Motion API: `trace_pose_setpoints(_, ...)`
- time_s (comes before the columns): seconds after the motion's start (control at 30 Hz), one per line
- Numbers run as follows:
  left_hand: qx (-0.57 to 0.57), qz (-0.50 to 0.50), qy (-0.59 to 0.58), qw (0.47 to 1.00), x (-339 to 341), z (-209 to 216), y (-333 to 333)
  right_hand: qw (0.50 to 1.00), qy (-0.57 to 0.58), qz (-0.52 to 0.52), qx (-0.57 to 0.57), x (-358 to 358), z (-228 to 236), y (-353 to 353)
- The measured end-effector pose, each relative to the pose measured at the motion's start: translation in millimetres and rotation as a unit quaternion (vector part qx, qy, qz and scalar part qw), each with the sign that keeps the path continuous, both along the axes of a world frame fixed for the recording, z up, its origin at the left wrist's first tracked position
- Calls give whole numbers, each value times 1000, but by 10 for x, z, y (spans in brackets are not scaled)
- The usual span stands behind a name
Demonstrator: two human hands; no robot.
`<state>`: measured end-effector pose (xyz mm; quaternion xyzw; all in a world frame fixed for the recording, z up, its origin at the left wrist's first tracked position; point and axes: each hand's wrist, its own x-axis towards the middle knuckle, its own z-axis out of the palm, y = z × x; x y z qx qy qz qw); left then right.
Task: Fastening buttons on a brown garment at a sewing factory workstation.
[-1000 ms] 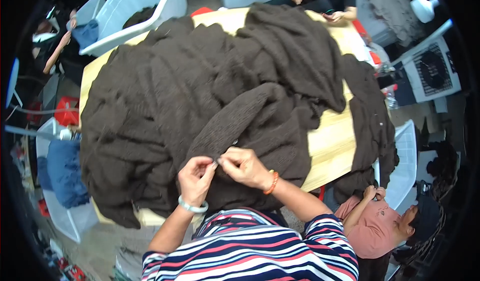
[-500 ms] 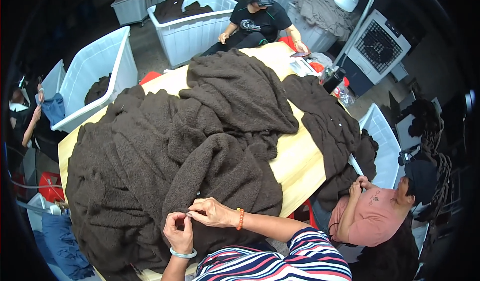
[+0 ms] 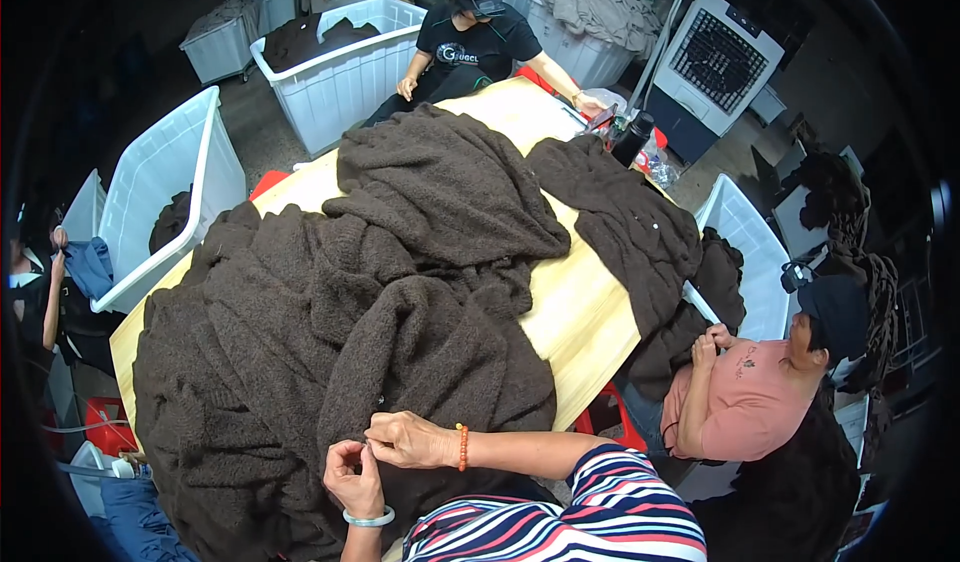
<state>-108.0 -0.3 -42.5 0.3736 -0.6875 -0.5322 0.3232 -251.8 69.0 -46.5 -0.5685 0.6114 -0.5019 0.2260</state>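
Observation:
A big heap of dark brown fuzzy knit garments [image 3: 330, 322] covers most of a pale wooden table [image 3: 585, 307]. My left hand [image 3: 352, 477], with a pale bangle on the wrist, pinches the near edge of one brown garment. My right hand [image 3: 410, 440], with an orange bead bracelet, grips the same edge right beside it, fingertips touching the left hand's. What lies between the fingertips is too small to make out.
A person in a pink shirt [image 3: 745, 392] sits at the right handling another brown garment [image 3: 640, 242]. A person in black [image 3: 470, 37] sits at the far end. White plastic bins [image 3: 165, 182] [image 3: 335, 72] stand left and behind; a white fan unit [image 3: 720, 62] stands at the back right.
The view has swung, so the table now sits lower left and more of the room shows. My hands stay pinched together on the garment's near edge.

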Motion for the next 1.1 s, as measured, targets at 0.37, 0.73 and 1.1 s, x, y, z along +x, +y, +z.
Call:
trace_pose_setpoints(0.37, -9, 23, 29, 999, -29, 117, -58, 998, -59, -8, -7, 3, 108, -90)
trace_pose_setpoints(0.73, -148, 13, 0, 989, -23, 44, 29, 986, -150, -6, 68, -45, 182, 16)
trace_pose_setpoints(1.1, -176, 17, 10, 984, -88, 52, 6, 995, -60, -80, 8, 68, 177, 3)
